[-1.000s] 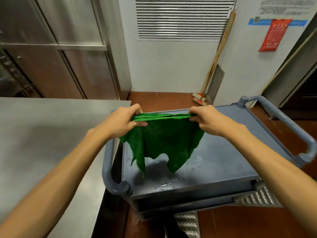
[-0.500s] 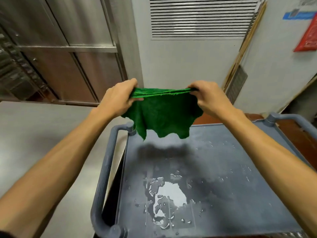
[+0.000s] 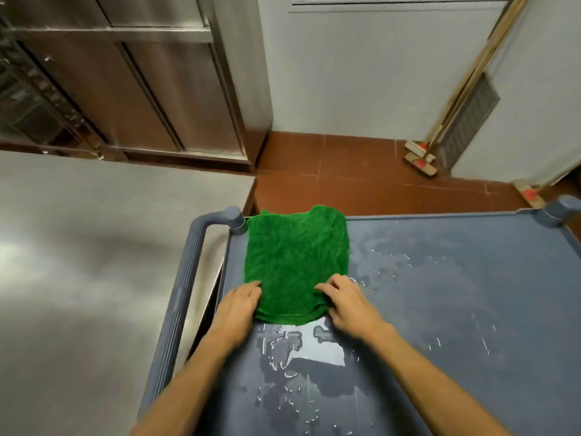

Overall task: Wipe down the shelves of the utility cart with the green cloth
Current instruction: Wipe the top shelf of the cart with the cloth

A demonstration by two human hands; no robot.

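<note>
From the head camera I could read hardly any writing: the brushes point(image 3: 419, 155) leaning in the far corner had red patches on their wooden heads, too blurred for me to tell whether they were labels.

Both bare forearms reached forward from the bottom of the view over the cart point(image 3: 456, 294). The left hand point(image 3: 237, 308) lay palm down on the near left corner of the green cloth point(image 3: 297, 262), its fingers point(image 3: 253, 289) close together and resting on the fabric. The right hand point(image 3: 350, 306) lay palm down on the near right corner, its fingers point(image 3: 327, 286) spread a little and bent at the knuckles, the tips pressing on the cloth, which was rucked just under them. I could not tell whether either thumb was tucked under the edge.

The cloth lay spread flat on the cart's top shelf, at the far left corner, its far edge reaching the rim beside the left handle point(image 3: 185, 294). A puddle point(image 3: 314, 341) shone on the shelf just in front of the cloth's near edge, between the wrists, with droplets scattered to the right. A steel table point(image 3: 94, 247) stood just beside the cart on the left
</note>
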